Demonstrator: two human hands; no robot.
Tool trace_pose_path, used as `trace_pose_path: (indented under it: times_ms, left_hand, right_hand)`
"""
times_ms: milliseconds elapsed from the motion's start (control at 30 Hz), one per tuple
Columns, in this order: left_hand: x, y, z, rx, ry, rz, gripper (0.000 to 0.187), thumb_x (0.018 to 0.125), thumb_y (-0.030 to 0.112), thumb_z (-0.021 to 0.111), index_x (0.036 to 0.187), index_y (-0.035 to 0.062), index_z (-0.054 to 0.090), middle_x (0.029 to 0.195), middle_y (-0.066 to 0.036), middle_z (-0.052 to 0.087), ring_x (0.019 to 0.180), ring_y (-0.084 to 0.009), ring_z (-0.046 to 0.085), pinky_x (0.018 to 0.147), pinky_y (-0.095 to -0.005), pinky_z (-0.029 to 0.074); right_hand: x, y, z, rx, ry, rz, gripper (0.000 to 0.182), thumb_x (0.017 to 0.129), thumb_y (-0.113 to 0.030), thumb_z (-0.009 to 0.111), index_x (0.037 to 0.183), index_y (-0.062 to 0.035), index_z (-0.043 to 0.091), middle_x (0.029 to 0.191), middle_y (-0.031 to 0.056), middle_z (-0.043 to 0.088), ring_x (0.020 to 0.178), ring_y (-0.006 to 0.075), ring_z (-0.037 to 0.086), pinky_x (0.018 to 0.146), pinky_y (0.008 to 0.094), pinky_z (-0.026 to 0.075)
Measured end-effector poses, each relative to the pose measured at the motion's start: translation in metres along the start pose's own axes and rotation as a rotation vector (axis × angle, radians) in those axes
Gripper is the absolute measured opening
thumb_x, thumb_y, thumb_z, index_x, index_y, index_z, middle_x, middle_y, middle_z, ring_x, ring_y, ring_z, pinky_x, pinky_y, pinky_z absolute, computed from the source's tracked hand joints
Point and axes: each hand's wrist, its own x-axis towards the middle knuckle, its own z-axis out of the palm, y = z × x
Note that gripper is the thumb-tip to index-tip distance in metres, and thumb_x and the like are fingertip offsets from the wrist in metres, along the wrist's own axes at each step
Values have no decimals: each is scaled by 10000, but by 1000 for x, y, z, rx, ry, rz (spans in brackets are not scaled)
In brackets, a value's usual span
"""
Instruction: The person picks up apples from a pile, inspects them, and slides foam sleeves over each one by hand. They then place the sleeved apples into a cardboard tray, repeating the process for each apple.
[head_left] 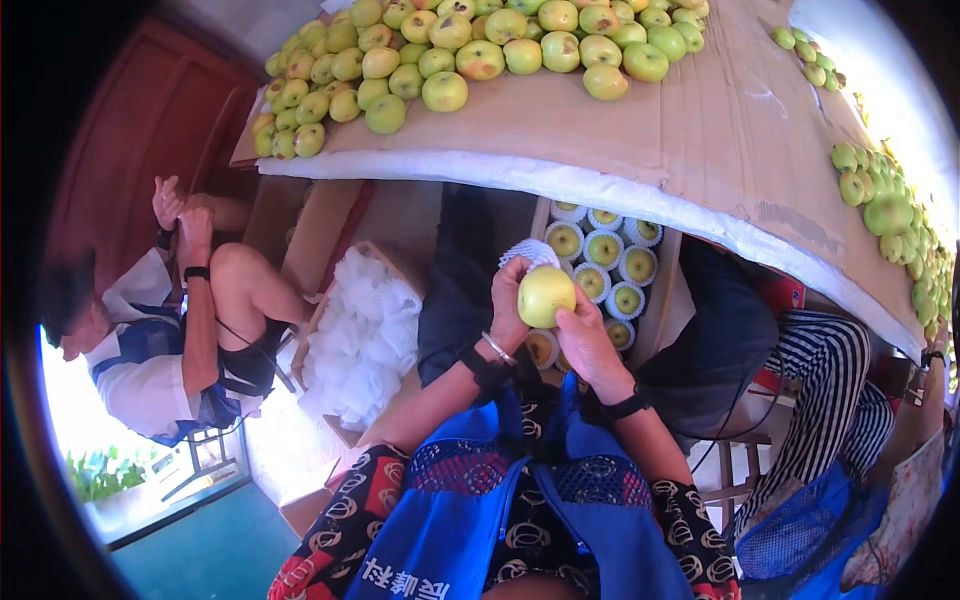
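Just above my lap, a yellow-green apple (546, 297) is held between my two hands. My right hand (592, 345) pinches its lower right side. My left hand (508, 305) is at its left side and also has a white foam net (530, 254) at the fingertips, behind the apple. Beneath and beyond my hands stands a cardboard box (668, 290) of apples in white foam nets, set in rows. To the left, another box holds a heap of white foam nets (362, 335).
A cardboard-covered table (720, 140) with a padded white edge bears a pile of apples (450, 60) and more apples at right. A seated person (150, 340) is at left. Striped trousers (820, 390) of another person show at right.
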Motion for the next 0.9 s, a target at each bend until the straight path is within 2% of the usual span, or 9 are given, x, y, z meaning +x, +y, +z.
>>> trace_pose_path:
  times_ms: [67, 100, 167, 333, 400, 600, 767, 833, 900]
  left_hand:
    - [-3, 14, 8, -381, -90, -56, 103, 807, -19, 537, 814, 84, 529, 785, 15, 582, 701, -36, 539, 621, -190, 449]
    - [-5, 21, 11, -381, -90, -57, 103, 807, -19, 537, 814, 84, 529, 785, 15, 582, 701, -36, 539, 621, -190, 449]
    - [-10, 30, 15, 171, -148, 157, 102, 803, 4, 581, 848, 47, 500, 784, 22, 564, 733, -28, 512, 639, -201, 443]
    - [-11, 23, 9, -106, -199, -42, 61, 850, 13, 542, 880, 52, 507, 787, 31, 560, 715, -18, 504, 614, -183, 421]
    - [-10, 22, 1, -119, -309, -140, 56, 877, 52, 536, 933, 49, 532, 860, 21, 574, 795, -27, 518, 703, -193, 429]
    - [-16, 22, -3, -41, -303, -129, 50, 907, 86, 503, 939, 52, 522, 873, 30, 564, 805, -19, 506, 710, -182, 413]
    - [-19, 39, 2, -115, -229, -18, 48, 907, 85, 501, 938, 54, 520, 854, 42, 557, 784, -21, 497, 701, -186, 409]
    - [-19, 47, 2, -129, -208, 48, 51, 904, 91, 508, 937, 53, 520, 840, 47, 554, 770, -21, 494, 680, -194, 414]
    - [-21, 56, -2, 351, -207, 152, 61, 869, 89, 558, 899, 44, 530, 790, 8, 565, 719, -58, 514, 623, -226, 420]
  right_hand:
    - [0, 6, -3, 86, 62, 69, 494, 844, -210, 594, 1267, -21, 422, 1175, 48, 517, 1085, 141, 490, 953, 298, 369]
    - [0, 6, -6, 86, 63, 70, 494, 844, -210, 594, 1267, -21, 422, 1175, 48, 517, 1085, 141, 490, 953, 298, 369]
    - [1, 3, -15, 112, 64, 53, 476, 859, -244, 568, 1257, -22, 433, 1171, 52, 524, 1072, 147, 502, 940, 301, 384]
    - [0, -4, -29, 34, 141, 98, 511, 834, -321, 605, 1242, -67, 432, 1189, 42, 516, 1113, 174, 483, 951, 367, 376]
    - [2, -7, -29, 55, 177, 117, 499, 840, -312, 598, 1241, -67, 431, 1187, 40, 516, 1115, 173, 480, 949, 367, 376]
    - [2, -10, -24, 54, 248, 39, 517, 812, -145, 638, 1258, -13, 411, 1143, 75, 528, 1046, 165, 520, 896, 310, 423]
    - [2, -10, -14, -270, 269, -206, 757, 703, 39, 692, 1341, -19, 289, 1183, 119, 489, 1091, 183, 494, 924, 313, 414]
    - [3, -7, -18, -384, 273, -211, 731, 697, -12, 715, 1311, 0, 319, 1191, 120, 481, 1083, 185, 498, 917, 305, 419]
    - [5, 0, -27, -500, 268, -212, 711, 691, -63, 738, 1280, 20, 348, 1199, 121, 473, 1075, 187, 503, 910, 297, 425]
